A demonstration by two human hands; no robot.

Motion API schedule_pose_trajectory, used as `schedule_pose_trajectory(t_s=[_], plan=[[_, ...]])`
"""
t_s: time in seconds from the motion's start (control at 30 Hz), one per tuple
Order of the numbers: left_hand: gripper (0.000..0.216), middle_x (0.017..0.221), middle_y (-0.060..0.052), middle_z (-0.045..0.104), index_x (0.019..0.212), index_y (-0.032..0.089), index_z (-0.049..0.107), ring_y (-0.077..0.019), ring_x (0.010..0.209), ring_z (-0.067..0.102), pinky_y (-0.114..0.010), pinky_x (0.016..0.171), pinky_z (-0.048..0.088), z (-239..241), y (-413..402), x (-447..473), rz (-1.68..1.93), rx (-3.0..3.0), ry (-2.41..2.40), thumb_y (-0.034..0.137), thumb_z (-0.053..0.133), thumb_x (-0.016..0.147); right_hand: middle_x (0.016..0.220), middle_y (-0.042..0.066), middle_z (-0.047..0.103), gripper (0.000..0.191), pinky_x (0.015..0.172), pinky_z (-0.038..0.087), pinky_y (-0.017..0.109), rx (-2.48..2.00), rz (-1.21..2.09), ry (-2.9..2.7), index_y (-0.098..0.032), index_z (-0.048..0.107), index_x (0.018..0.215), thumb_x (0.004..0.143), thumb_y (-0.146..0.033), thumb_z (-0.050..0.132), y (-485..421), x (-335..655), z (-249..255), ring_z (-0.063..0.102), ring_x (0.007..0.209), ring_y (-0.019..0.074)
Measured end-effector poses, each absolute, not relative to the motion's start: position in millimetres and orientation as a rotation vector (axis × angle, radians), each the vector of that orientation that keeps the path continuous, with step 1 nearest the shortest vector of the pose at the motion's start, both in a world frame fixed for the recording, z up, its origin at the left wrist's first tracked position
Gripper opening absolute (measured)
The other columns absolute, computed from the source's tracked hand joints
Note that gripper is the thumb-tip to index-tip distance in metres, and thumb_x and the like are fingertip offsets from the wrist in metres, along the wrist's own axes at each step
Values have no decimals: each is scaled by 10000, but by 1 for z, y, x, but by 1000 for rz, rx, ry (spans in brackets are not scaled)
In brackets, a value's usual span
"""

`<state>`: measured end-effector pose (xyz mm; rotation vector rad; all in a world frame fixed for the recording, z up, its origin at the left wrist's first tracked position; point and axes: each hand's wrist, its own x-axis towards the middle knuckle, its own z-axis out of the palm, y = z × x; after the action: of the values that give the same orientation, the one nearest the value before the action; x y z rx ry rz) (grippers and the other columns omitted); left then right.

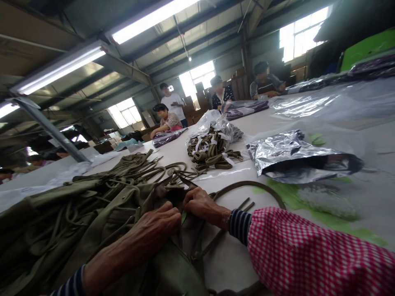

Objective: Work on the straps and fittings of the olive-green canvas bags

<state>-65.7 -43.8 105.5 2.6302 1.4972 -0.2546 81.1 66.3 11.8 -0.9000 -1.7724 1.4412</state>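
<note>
My left hand point(159, 228) is closed on the edge of an olive-green canvas bag point(177, 267), its knuckles facing up. Close beside it, my right hand point(200, 203) pinches the same bag at the far side of its dark opening. A small light-green bit shows between the hands; I cannot make out what it is. What looks like a metal zipper runs below my right hand. An olive strap point(257, 186) loops out to the right onto the table. To the left lies a large heap of similar olive bags point(70, 218) with tangled straps.
Beyond my hands, a clear plastic bag point(212, 117) holds bundled olive straps point(206, 150). A silver foil bag point(277, 154) lies open at the right, near green sheets point(336, 230) and a clear packet point(327, 201). Several people work across the white table point(259, 129).
</note>
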Motion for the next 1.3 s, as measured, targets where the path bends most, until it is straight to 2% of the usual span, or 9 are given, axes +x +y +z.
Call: schedule_pose_trajectory(t_s=[0.2,0.47,0.57,0.7,0.87,1.0,1.17,1.3], plan=[[230,928,-21,572,850,226,414,-198,886,488,-329,825,382,108,-51,-63,-215,2634,1506,153,295,1033,606,-9,630,198,516,349,202,-921,1427,-1750,-136,768,715,627,-112,593,61,82,12,503,590,110],[234,877,-23,586,792,213,441,-195,865,506,-326,762,396,96,-45,-66,-195,2637,1583,143,377,1007,708,38,733,281,575,419,213,-1081,1307,-1784,-151,808,776,607,-80,595,63,69,6,624,683,154],[236,890,-25,579,802,207,450,-195,874,518,-328,766,397,94,-45,-67,-196,2642,1585,157,374,1019,728,38,748,268,582,437,208,-1092,1284,-1817,-163,809,762,599,-80,612,64,64,5,652,710,164],[239,911,-29,587,815,201,478,-194,896,530,-325,787,408,96,-47,-65,-178,2616,1609,158,375,1027,709,21,747,264,536,433,201,-1036,1297,-1919,-164,809,794,634,-83,615,62,70,4,645,637,146],[224,921,-36,601,818,194,507,-199,910,529,-322,798,423,101,-49,-60,-179,2589,1658,129,402,1005,755,18,745,204,595,423,223,-964,1153,-2086,-185,797,798,604,-147,747,60,86,9,652,738,169],[202,937,-39,609,831,195,522,-207,926,527,-327,806,428,103,-48,-59,-219,2604,1677,168,430,1009,774,32,744,169,625,419,249,-955,1032,-2213,-199,779,784,616,-179,769,58,87,13,659,758,193],[158,935,-37,614,828,196,503,-214,906,529,-344,805,430,97,-42,-62,-293,2642,1697,184,472,983,862,104,765,179,732,458,309,-953,884,-2299,-170,780,856,705,-175,683,55,77,14,693,869,268],[140,916,-26,608,843,198,505,-209,880,527,-344,797,423,93,-39,-67,-274,2661,1699,195,490,982,846,49,776,225,711,474,246,-846,934,-2303,-173,789,873,729,-141,619,58,86,13,701,823,200]])
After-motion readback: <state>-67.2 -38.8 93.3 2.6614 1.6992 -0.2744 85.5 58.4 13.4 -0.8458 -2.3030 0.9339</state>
